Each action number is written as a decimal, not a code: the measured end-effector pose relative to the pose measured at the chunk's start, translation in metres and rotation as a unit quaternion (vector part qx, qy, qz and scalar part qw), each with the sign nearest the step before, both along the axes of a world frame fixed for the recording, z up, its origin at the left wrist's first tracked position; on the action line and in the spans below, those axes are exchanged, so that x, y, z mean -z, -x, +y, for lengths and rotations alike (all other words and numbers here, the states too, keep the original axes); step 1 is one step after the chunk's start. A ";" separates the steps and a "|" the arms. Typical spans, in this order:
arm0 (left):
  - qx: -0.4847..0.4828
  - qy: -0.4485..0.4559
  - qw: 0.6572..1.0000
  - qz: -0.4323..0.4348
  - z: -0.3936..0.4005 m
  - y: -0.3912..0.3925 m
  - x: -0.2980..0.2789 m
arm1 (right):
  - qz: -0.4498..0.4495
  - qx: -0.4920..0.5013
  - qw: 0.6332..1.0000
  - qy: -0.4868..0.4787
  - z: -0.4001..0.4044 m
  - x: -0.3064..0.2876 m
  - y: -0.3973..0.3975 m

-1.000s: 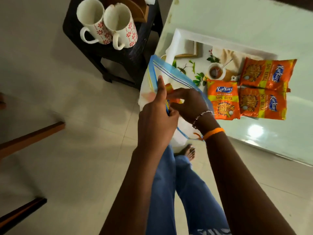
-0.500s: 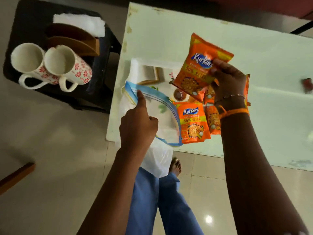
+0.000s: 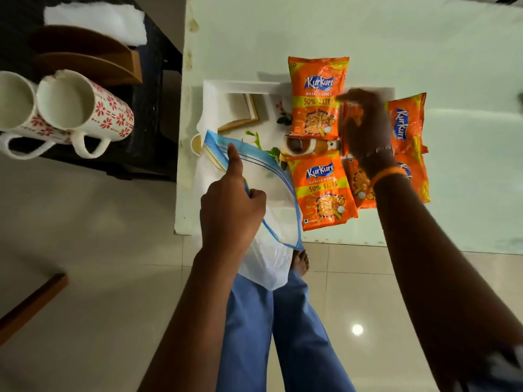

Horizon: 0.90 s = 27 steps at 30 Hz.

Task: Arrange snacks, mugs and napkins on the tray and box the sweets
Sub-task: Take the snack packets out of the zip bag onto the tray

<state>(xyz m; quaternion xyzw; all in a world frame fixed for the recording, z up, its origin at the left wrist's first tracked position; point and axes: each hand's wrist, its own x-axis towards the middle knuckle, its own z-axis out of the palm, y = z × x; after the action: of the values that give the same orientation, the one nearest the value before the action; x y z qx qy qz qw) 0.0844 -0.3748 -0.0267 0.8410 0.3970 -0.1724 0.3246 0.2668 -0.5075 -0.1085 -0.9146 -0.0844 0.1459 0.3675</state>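
My left hand (image 3: 229,205) pinches the blue zip rim of a clear plastic bag (image 3: 268,250), which hangs off the table's near edge over my legs. Several orange Kurkure snack packets lie flat on the white printed tray (image 3: 240,87): one at the far side (image 3: 317,100), one at the near side (image 3: 322,190), and two more on the right (image 3: 409,123). My right hand (image 3: 365,123) hovers blurred over the right packets with fingers apart and nothing in its grip.
The tray lies on a pale glass-topped table (image 3: 368,29). On a black stool (image 3: 152,89) at the left stand two white mugs with red flowers (image 3: 85,108) and a wooden holder (image 3: 85,63) with white napkins (image 3: 93,21). A wooden chair leg (image 3: 31,304) crosses the tiled floor.
My right hand took a snack packet out of the bag, carried it over the tray and let it go at the tray's far side. My left hand keeps hold of the bag.
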 end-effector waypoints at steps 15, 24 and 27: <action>0.014 -0.010 1.000 0.012 -0.011 0.018 -0.012 | 0.081 -0.144 0.955 0.246 0.002 0.033 0.118; -0.038 -0.005 0.999 -0.001 -0.030 0.048 -0.022 | 0.104 -0.116 0.987 0.030 -0.078 -0.008 0.197; -0.047 0.014 0.999 -0.018 -0.040 0.058 -0.025 | 0.214 -0.186 0.959 0.004 -0.084 -0.014 0.231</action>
<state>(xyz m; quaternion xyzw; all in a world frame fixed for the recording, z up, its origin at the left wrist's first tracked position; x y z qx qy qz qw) 0.0267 -0.4148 -0.0015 0.8197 0.4275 -0.1473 0.3517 0.0356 -0.5914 -0.0945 -0.8317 -0.1719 0.4045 0.3394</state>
